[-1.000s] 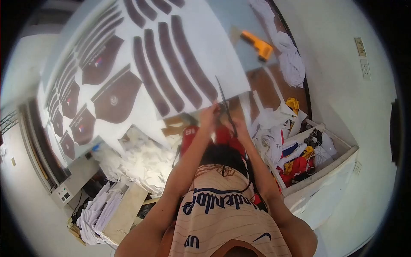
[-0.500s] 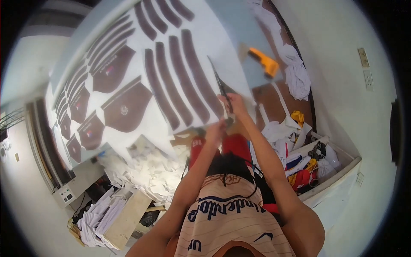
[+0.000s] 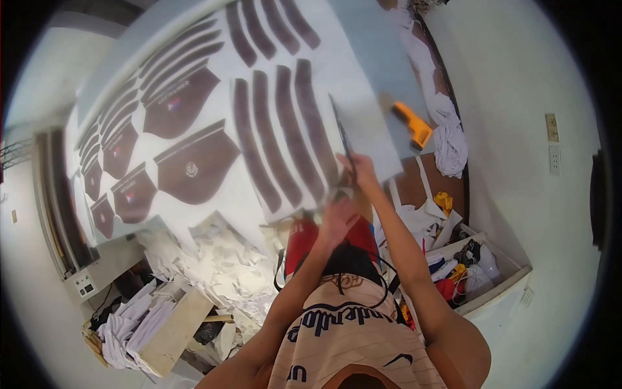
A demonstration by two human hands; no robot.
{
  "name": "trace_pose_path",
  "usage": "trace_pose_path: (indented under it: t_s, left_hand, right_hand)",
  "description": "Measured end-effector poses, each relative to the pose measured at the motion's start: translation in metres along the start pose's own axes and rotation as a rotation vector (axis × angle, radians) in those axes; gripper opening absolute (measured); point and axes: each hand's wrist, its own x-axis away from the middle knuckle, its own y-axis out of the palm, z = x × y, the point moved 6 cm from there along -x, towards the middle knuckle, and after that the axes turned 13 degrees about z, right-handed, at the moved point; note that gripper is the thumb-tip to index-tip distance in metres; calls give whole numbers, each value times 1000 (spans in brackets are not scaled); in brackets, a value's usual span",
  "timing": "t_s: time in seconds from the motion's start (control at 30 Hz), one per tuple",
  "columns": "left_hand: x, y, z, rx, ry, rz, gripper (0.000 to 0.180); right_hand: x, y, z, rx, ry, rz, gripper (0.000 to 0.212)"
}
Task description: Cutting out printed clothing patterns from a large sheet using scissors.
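Observation:
My right hand (image 3: 363, 174) is closed round the handle of long dark scissors (image 3: 343, 133). Their blades point away from me over a large white printed sheet (image 3: 372, 129), right of its long curved dark maroon strips (image 3: 313, 123). My left hand (image 3: 338, 220) is just below the scissors' handle, near the sheet's front edge. Its fingers look apart, with nothing visible held, though they are slightly blurred. Farther left, the sheet bears several dark maroon panel shapes (image 3: 201, 159) with small emblems.
An orange pistol-shaped tool (image 3: 414, 126) lies right of the sheet. White scraps (image 3: 233, 259) heap below the table's front edge. A box of cloth and coloured bits (image 3: 476, 272) stands at right, by the wall. Folded white cloth (image 3: 139, 321) fills a holder at lower left.
My left hand has drawn back from near the scissors' handle and its fingers have come apart. The right hand keeps hold of the scissors. The whole view has shifted slightly.

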Motion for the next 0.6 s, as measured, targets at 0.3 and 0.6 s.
trace_pose_path:
  t_s: [0.3, 0.6]
  left_hand:
    - [0, 16, 39, 250, 94, -41, 86]
    - [-13, -16, 45, 62, 199, 248, 21]
  right_hand:
    - [5, 5, 9, -10, -42, 44, 45]
    - [6, 18, -13, -70, -81, 64, 46]
